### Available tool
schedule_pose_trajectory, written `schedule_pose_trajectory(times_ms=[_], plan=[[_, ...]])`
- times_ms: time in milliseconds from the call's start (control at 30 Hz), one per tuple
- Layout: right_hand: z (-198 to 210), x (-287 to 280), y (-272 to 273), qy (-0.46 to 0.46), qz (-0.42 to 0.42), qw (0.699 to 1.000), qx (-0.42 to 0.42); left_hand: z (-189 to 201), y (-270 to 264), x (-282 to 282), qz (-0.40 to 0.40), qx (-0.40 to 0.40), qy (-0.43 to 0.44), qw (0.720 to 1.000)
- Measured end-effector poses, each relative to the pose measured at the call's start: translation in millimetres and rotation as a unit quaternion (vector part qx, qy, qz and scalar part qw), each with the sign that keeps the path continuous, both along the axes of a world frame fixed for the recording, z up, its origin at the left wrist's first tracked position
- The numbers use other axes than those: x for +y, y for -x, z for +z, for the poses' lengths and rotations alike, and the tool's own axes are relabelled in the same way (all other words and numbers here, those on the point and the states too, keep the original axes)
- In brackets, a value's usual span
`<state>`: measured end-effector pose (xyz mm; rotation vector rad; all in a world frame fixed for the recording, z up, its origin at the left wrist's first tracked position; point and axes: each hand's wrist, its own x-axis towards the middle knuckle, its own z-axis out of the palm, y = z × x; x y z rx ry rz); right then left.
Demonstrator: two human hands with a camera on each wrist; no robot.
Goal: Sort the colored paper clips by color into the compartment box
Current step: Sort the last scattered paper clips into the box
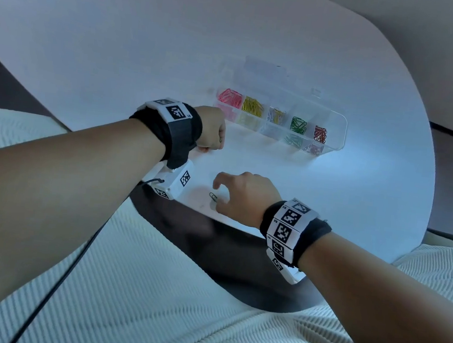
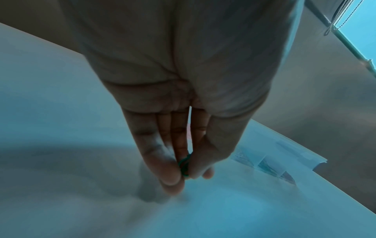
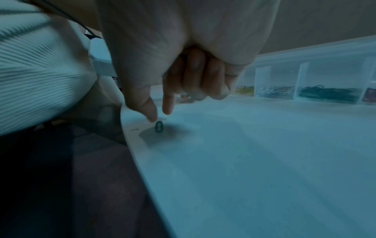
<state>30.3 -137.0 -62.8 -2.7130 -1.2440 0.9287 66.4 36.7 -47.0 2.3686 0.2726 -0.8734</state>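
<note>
1. One clear compartment box (image 1: 335, 132) sits on one white table (image 1: 148, 51).
2. Five compartments show clips: pink, yellow, white, green and red piles, each too tangled to count.
3. One green clip (image 1: 213, 196) lies loose on the table.
4. One green clip (image 2: 184, 165) is pinched in the left hand (image 2: 179, 128).
5. Two hands are in view, each with one marker wristband.

Clear plastic compartment box (image 1: 333, 132) lay open on the white table, five compartments in a row: pink clips (image 1: 229, 97), yellow clips (image 1: 252, 106), white clips (image 1: 275, 115), green clips (image 1: 298, 125), red clips (image 1: 320, 134). One loose green wire paper clip (image 3: 158, 126) lay flat near the table's front edge. A second green paper clip (image 2: 184, 165) sat pinched in my left hand (image 2: 179, 145).
</note>
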Motion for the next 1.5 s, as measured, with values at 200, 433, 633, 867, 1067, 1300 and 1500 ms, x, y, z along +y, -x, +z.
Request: schedule_pose_trajectory(times_ms=[200, 433, 633, 867, 1067, 1300, 1500], plan=[[1, 9, -1, 0.022, 0.008, 1.000, -0.013, -1, -1, 0, 0.005, 0.002, 0.003, 1.000], [2, 9, -3, 0.073, -0.031, 0.997, -0.012, 2, 0, 0, 0.007, -0.004, 0.012, 1.000], [3, -6, -4, 0.103, -0.044, 0.994, 0.002, 1, 1, -2, 0.005, -0.009, 0.017, 1.000], [19, -43, -38, -0.179, -0.482, 0.789, 0.337, 6, -1, -11, -0.014, -0.050, 0.042, 0.998], [38, -56, -77, -0.385, -0.611, 0.581, 0.375, 14, 1, -27, 0.044, -0.089, 0.121, 0.988], [51, -43, -131, -0.479, -0.656, 0.463, 0.355, 34, -3, -61, 0.148, -0.149, 0.185, 0.960], [51, -52, -148, -0.383, -0.671, 0.525, 0.358, 43, -48, -86, 0.191, -0.225, 0.105, 0.950]])
